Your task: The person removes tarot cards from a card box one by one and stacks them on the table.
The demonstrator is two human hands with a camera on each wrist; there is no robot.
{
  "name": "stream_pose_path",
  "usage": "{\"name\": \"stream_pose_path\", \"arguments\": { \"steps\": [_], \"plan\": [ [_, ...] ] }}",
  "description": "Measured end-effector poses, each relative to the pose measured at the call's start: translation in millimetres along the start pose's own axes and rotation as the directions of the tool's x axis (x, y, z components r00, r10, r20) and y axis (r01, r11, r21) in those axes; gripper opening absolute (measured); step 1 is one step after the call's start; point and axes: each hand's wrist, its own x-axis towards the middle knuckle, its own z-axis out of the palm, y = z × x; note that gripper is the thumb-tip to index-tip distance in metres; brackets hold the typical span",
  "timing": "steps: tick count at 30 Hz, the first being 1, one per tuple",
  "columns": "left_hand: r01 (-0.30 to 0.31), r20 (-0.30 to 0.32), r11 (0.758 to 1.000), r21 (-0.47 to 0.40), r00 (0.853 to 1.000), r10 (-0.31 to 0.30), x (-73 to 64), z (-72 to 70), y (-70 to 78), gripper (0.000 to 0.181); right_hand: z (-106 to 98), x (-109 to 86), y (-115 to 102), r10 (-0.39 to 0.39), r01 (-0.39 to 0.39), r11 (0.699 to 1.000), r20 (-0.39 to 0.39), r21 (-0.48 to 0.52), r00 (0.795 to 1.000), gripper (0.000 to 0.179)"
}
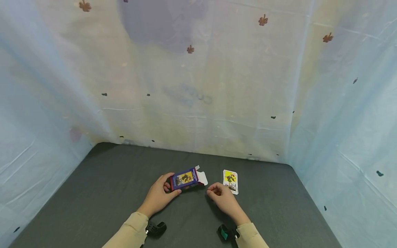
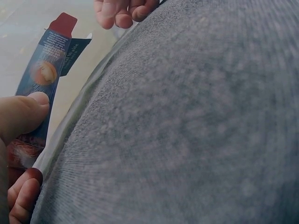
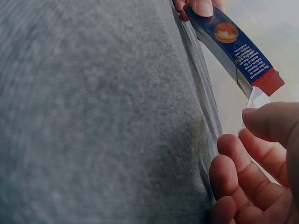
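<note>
My left hand point(image 1: 157, 197) grips a blue card box point(image 1: 185, 178) with a yellow picture on its front, thumb on the near side and fingers round the left end. The box's right end is open, and a white flap point(image 1: 202, 178) sticks out there. In the left wrist view a red end tab point(image 2: 64, 24) and a dark flap point(image 2: 75, 55) stand out from it. My right hand point(image 1: 225, 200) is just right of the flap, fingers loosely curled and holding nothing. Behind it lies a small stack of picture cards point(image 1: 231, 176), its near left part hidden by the hand.
The dark grey cloth-covered table point(image 1: 273, 203) spreads around the hands. Pale patterned sheets point(image 1: 198, 113) hang behind it and along both sides. Dark straps point(image 1: 156, 228) sit at both wrists, below the beige sleeves.
</note>
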Motion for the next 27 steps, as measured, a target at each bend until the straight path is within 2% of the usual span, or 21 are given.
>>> {"name": "stream_pose_path", "arguments": {
  "steps": [9,13,19,23,27],
  "plan": [
    [-0.003,0.006,1.000,-0.010,1.000,0.003,0.5,0.3,0.6,0.077,-1,2.2,-1,-0.015,0.015,1.000,-0.022,0.019,1.000,0.019],
    [0.000,0.014,1.000,-0.018,1.000,0.000,1.1,-0.3,1.5,0.077,-1,5.9,-5,-0.016,0.021,0.998,-0.088,0.057,0.996,0.018],
    [0.016,0.032,0.999,-0.028,0.999,-0.015,0.7,-2.1,4.6,0.076,3,11.8,-17,-0.028,0.056,0.989,-0.205,0.135,0.978,0.017],
    [0.012,0.036,0.999,-0.035,0.999,-0.011,0.0,-2.2,5.3,0.075,7,14.7,-21,-0.038,0.070,0.986,-0.205,0.148,0.978,0.018],
    [0.004,0.036,1.000,-0.029,0.999,-0.003,0.0,-1.5,4.0,0.074,10,16.1,-25,-0.044,0.070,0.987,-0.174,0.147,0.984,0.018]
  ]
}}
